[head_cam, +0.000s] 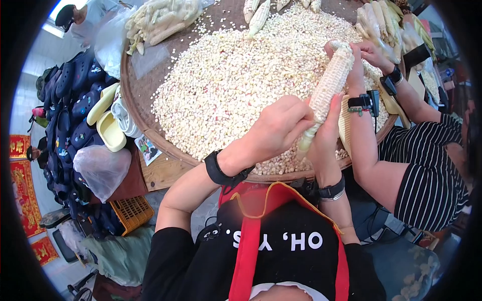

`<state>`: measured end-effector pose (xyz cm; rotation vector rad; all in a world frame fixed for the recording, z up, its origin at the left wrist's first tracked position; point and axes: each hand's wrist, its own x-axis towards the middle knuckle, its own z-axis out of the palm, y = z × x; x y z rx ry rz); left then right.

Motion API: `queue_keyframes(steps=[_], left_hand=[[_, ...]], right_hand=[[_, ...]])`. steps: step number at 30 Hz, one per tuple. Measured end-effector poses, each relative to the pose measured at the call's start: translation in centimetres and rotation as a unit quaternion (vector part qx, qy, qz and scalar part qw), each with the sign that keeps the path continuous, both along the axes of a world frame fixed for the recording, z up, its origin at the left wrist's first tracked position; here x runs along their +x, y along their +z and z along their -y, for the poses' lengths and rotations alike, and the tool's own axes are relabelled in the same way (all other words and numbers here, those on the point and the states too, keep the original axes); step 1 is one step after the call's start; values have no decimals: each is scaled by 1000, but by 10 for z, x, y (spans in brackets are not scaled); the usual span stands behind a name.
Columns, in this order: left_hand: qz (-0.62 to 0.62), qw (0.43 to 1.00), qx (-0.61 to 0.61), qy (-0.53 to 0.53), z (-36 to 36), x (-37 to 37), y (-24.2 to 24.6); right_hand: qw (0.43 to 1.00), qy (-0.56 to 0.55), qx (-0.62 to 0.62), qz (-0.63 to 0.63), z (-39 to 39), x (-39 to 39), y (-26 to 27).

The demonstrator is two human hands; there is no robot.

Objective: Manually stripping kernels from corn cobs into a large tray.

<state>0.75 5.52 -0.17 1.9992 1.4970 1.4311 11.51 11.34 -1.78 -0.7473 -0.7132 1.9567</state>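
Note:
A pale corn cob [331,84] slants upward in front of me over a wide heap of loose corn kernels [226,94]. My right hand [327,129] holds it near the lower end, thumb along its side. The curled fingers of my left hand [282,124] press against the cob just above its pale green stem end [305,141]. The heap lies in a large round tray [141,86] with a low rim. At the cob's upper end is a co-worker's hand [356,69]; I cannot tell whether it touches my cob or another behind it.
Bagged cobs [162,22] lie at the tray's far left, a loose cob [260,17] at the back. More bagged cobs [378,22] stand at far right. A co-worker in striped clothing [421,165] sits close on my right. Left are hanging clogs [71,101] and an orange crate [131,214].

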Motion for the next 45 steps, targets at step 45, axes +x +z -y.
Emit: queue_keyframes(steps=[45], left_hand=[[-1, 990, -21, 137, -2, -4, -24]], right_hand=[[944, -31, 240, 224, -2, -13, -16]])
